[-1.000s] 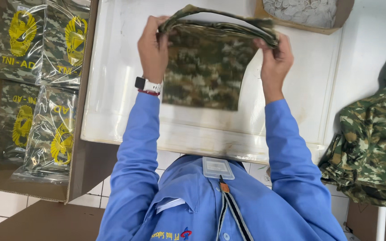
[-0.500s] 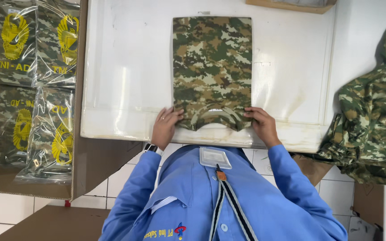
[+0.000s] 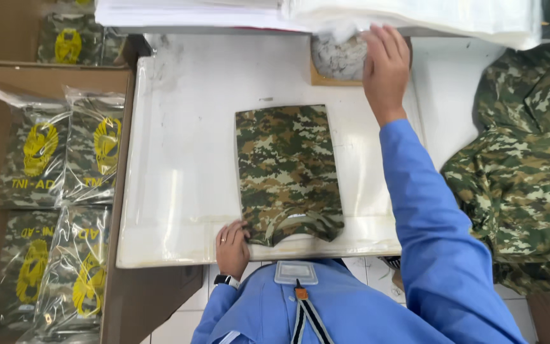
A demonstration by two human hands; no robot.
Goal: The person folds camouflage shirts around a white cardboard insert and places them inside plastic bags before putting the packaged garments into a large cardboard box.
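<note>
A folded camouflage garment (image 3: 288, 172) lies flat in the middle of a white table (image 3: 179, 140). My left hand (image 3: 232, 247) rests on the garment's near left corner, pinching its edge; it wears a ring and a wristwatch. My right hand (image 3: 386, 67) reaches far across the table, fingers spread, touching a crumpled pale bundle in a shallow brown tray (image 3: 337, 60) and the edge of a stack of clear plastic bags (image 3: 415, 16) at the back.
Several bagged camouflage garments with yellow emblems (image 3: 65, 165) fill a cardboard box at the left. A loose pile of camouflage clothing (image 3: 523, 165) lies at the right. White sheets (image 3: 186, 13) are stacked at the back left.
The garment, first held up in both hands, was laid flat on the table. My right hand has since left its near edge and reached to the back; my left stays at the corner.
</note>
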